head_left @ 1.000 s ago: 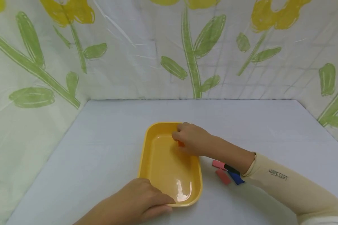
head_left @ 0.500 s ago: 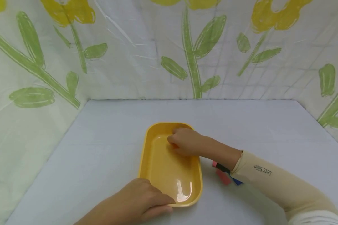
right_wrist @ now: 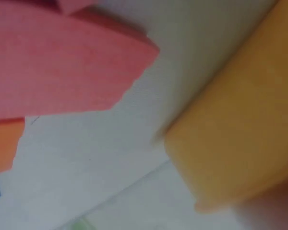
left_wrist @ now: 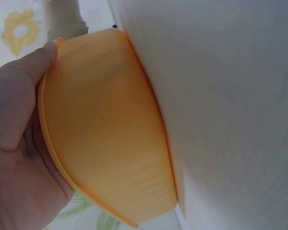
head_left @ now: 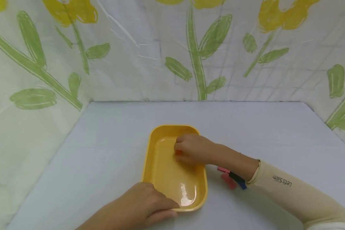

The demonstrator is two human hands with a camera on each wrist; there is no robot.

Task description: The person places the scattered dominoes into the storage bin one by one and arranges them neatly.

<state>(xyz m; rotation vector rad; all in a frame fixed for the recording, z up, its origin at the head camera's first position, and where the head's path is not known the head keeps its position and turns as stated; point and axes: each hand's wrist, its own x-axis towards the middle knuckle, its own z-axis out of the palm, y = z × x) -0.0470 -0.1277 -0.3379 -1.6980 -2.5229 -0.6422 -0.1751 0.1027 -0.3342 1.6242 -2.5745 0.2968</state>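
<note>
Pinching the yellow tray [head_left: 166, 179] at its near rim with the left hand [head_left: 149, 203], probably for steadiness; curling the right hand [head_left: 193, 148] closely round a mostly hidden orange block [head_left: 178, 152].

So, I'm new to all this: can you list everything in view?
Tray: one, yellow, on the table.
Table: one, whitish, under the tray.
Backdrop: one, white with several yellow flowers and green leaves, behind the table.
Held piece: one, orange, mostly hidden in the right hand.
Pink pieces: at least two, pink, right of the tray.
Dark piece: one, blackish, beside the pink pieces.
Blue piece: one, blue, beside the dark piece.
Orange piece: one, orange, beside a pink piece (right wrist view).
Sleeve: one, beige, on the right arm.
Left hand: one, bare, gripping the tray's near rim.
Right hand: one, bare, over the tray.
</note>
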